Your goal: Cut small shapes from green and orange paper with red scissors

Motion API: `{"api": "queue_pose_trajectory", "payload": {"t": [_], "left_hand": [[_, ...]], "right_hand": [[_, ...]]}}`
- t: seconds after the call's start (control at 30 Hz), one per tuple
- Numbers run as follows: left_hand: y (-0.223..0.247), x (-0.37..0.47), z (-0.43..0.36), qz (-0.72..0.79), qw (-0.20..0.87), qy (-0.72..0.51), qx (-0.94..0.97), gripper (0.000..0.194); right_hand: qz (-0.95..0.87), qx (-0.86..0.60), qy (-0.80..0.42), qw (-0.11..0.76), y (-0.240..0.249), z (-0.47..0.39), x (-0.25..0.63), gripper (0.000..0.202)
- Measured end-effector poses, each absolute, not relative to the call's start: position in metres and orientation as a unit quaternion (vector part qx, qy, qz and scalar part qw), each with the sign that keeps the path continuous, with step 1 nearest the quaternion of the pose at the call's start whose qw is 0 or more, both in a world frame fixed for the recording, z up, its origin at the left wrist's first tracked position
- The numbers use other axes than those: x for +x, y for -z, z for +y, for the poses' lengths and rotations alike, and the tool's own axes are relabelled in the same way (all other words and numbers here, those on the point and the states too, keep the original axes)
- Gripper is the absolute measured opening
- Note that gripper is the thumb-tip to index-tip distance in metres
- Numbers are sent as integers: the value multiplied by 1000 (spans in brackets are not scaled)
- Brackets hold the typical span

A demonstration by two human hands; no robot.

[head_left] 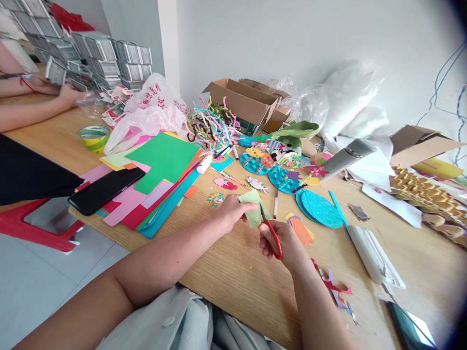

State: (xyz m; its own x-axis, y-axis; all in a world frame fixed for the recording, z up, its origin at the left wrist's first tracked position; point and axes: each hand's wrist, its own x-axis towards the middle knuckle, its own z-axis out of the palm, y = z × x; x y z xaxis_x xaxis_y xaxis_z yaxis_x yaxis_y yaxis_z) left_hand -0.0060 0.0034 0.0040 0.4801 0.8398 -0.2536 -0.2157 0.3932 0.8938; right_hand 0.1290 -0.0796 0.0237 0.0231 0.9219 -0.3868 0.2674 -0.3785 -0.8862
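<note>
Between thumb and fingers, my left hand (231, 212) pinches a piece of light green paper (251, 208) above the table. My right hand (286, 240) is closed round the red handles of a pair of scissors (274, 238). Their blades meet the right part of the green paper, which splits there into two flaps. Just beyond my hands lie a pink and red paper cut-out (225, 183), a white one (257, 184) and a pen (276, 203). Small coloured paper bits (215, 199) are heaped beside my left hand. Orange and purple paper pieces (301, 229) rest near my right hand.
At left, a black phone (105, 191) lies on stacked coloured paper (164, 160). Blue textured ovals (323, 208), a white case (375, 255) and paper scraps (335, 287) are at right. Pipe cleaners (211, 124) and a cardboard box (244, 102) stand behind. Another person's hands (67, 95) work at far left.
</note>
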Motion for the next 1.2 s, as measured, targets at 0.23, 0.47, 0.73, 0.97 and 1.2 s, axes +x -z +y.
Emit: {"api": "queue_pose_trajectory", "payload": {"t": [0.23,0.47,0.73,0.97,1.2], "left_hand": [[-1,-5,5,364,756,-354,414,21],[-1,-5,6,353,766,-350,407,18],[-1,-6,6,356,769,-341,407,19],[-4,-6,5,364,769,-350,392,20],[-5,-5,6,363,763,-364,392,19]], "right_hand": [[-472,-641,-522,307,-25,-81,128,43],[-475,-643,-522,297,-28,-82,129,45],[-466,-646,-526,298,-31,-81,128,43],[-463,-655,-520,294,-29,-81,127,43],[-464,-647,-526,298,-31,-82,127,42]]}}
